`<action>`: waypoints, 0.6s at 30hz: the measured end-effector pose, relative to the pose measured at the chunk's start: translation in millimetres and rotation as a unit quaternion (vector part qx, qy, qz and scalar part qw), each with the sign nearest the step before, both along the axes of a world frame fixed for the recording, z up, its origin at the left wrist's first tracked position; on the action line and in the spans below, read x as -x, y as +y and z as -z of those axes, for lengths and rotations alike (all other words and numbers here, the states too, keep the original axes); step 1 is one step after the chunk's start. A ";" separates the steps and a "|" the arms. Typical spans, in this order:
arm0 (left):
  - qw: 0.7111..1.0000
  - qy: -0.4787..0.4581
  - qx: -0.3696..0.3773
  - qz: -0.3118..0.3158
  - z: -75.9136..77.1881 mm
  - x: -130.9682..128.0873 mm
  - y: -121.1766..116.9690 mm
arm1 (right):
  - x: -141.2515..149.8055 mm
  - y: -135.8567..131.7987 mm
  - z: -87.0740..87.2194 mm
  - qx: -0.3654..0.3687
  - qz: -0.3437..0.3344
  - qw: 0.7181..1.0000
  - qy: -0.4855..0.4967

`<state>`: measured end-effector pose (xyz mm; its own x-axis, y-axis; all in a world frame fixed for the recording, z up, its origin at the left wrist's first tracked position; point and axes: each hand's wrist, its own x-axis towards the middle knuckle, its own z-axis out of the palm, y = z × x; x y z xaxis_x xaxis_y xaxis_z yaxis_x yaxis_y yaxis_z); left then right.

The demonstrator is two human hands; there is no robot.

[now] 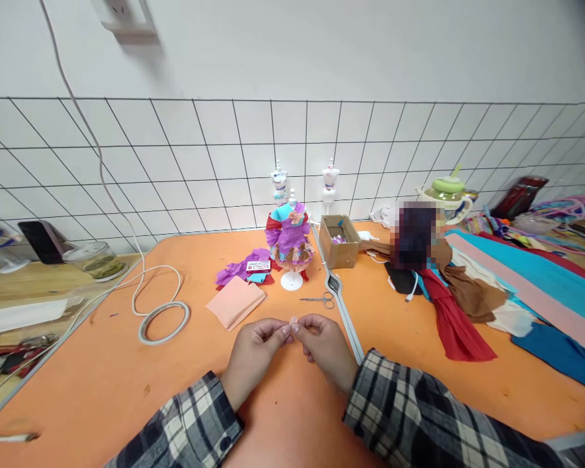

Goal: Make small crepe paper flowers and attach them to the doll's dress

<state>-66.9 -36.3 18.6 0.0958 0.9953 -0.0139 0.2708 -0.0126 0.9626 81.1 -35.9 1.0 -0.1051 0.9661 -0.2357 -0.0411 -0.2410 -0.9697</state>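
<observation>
Both hands meet over the orange table, thumbs and forefingers pinched together. Between them is a small pale pink piece of fabric [293, 320], mostly covered by the fingertips. My left hand [257, 351] grips it from the left, and my right hand [325, 344] from the right. Just beyond lie small scissors [316, 299], with a folded peach cloth [236, 302] to the left. Behind them stands a mini dress form [290, 237] wearing a purple, red and blue ruffled dress on a white round base.
Two bare mini dress forms [330, 185] stand by the tiled wall. A cardboard box [340, 240] sits right of the dress, near a grey zip strip [344, 312]. Coloured cloth [461, 325] spreads at right. A tape roll [164, 322] and white cable [137, 260] lie left.
</observation>
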 end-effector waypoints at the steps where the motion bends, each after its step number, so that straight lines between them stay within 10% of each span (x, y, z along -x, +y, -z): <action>1: 1.000 0.002 -0.004 0.000 -0.1 -0.2 0.1 | 0.4 -0.2 0.4 -0.002 0.001 1.000 -0.005; 18: 0.957 0.129 -0.235 0.109 -3.9 19.3 -0.4 | -21.6 5.9 -3.2 0.156 -0.136 0.954 0.215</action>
